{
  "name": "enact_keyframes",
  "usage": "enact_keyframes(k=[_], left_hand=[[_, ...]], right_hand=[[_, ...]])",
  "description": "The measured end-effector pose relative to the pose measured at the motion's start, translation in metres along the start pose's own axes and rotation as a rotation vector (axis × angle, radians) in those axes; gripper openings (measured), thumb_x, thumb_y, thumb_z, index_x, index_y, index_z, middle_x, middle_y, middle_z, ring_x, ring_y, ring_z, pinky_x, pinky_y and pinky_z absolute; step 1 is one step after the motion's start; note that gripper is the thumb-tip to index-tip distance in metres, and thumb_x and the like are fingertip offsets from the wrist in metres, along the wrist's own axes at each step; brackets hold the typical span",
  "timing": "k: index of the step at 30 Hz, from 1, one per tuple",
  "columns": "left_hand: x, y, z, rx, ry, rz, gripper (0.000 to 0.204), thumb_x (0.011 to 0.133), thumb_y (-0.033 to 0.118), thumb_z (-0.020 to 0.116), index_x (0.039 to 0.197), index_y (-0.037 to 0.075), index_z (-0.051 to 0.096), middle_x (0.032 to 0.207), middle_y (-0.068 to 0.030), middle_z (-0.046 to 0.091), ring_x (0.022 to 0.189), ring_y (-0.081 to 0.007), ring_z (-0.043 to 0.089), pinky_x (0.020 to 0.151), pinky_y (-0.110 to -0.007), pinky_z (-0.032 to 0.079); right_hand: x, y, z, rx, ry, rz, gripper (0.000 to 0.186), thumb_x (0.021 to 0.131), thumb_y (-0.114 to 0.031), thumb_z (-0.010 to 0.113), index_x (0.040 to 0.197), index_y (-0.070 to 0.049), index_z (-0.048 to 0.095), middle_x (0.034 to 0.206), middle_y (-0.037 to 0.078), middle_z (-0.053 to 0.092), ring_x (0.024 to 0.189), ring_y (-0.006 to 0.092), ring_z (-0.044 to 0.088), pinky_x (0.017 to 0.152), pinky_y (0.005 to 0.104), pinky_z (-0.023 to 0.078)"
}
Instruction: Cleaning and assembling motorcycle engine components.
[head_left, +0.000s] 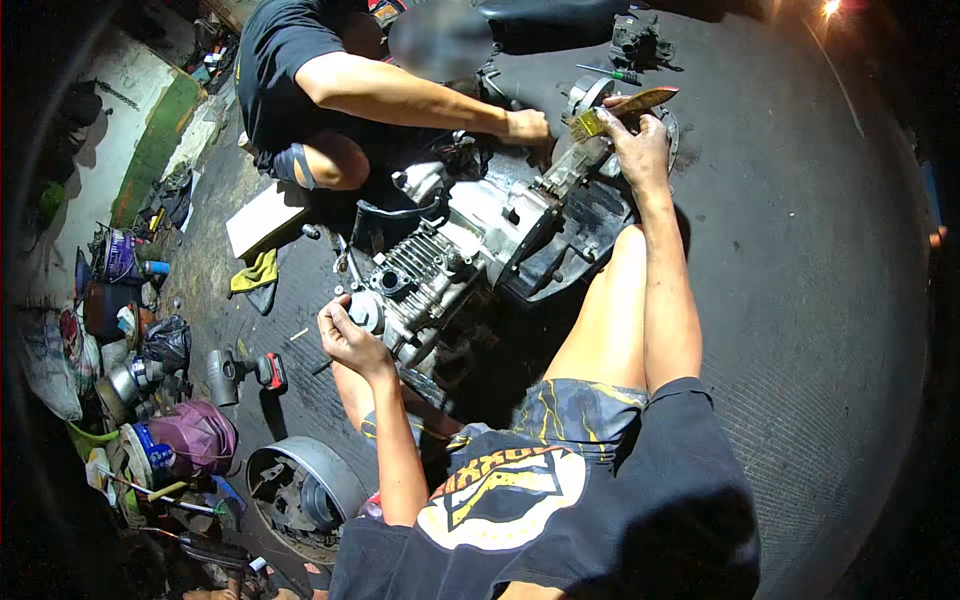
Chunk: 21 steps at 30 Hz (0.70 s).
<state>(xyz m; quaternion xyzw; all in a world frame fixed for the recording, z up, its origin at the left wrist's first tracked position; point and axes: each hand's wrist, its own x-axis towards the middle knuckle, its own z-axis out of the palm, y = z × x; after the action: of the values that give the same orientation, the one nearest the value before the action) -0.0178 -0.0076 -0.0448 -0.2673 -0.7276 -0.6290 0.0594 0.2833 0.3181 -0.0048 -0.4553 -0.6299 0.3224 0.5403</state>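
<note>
A scooter engine (470, 230) lies on the dark floor between my knees, its finned cylinder toward the left. At the cylinder's end, my left hand (355, 338) is closed with its fingers on the edge of a round silver metal part (366, 312). I cannot see whether that part is fixed to the engine. My right hand (640, 152) grips a paintbrush (643, 100) with a wooden handle and a yellow ferrule. Its bristles point left, over the engine's far right end beside a round metal drum (588, 95).
A person crouches opposite, one hand (528, 128) at the engine's far side. To the left lie a white box (265, 218), a yellow-grey cloth (256, 278), a cordless impact wrench (240, 375) and a round metal pan of parts (262, 462). A screwdriver (625, 76) lies far right.
</note>
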Motion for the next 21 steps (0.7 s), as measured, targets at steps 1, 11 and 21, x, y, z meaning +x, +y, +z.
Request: enact_keyframes(k=[1, 11, 21], left_hand=[[-0.001, 0.002, 0.002, -0.01, 0.005, -0.008, 0.036, 0.107, 0.018, 0.045, 0.091, -0.004, 0.067, 0.086, -0.0071, 0.065, 0.084, -0.0164, 0.058, 0.082, -0.032, 0.046], [-0.001, -0.002, 0.001, -0.014, 0.005, -0.013, 0.035, 0.107, 0.021, 0.047, 0.092, -0.003, 0.067, 0.089, -0.0075, 0.065, 0.086, -0.0163, 0.058, 0.085, -0.032, 0.045], [-0.001, 0.0, 0.001, -0.025, 0.004, -0.018, 0.031, 0.106, 0.016, 0.048, 0.09, -0.005, 0.065, 0.089, -0.009, 0.064, 0.085, -0.0181, 0.059, 0.084, -0.032, 0.047]], right_hand=[[0.0, -0.001, -0.002, -0.014, 0.005, 0.003, 0.027, 0.087, -0.019, 0.08, 0.108, -0.004, 0.075, 0.102, 0.01, 0.078, 0.095, 0.0174, 0.073, 0.088, 0.0326, 0.054], [-0.002, -0.024, -0.019, -0.222, 0.175, 0.062, 0.024, 0.087, -0.021, 0.08, 0.104, -0.004, 0.077, 0.097, 0.011, 0.078, 0.088, 0.0183, 0.072, 0.084, 0.0343, 0.054], [0.009, 0.0, -0.043, -0.308, 0.32, 0.058, 0.02, 0.088, -0.021, 0.08, 0.105, -0.01, 0.078, 0.097, 0.006, 0.077, 0.089, 0.0157, 0.071, 0.084, 0.0313, 0.053]])
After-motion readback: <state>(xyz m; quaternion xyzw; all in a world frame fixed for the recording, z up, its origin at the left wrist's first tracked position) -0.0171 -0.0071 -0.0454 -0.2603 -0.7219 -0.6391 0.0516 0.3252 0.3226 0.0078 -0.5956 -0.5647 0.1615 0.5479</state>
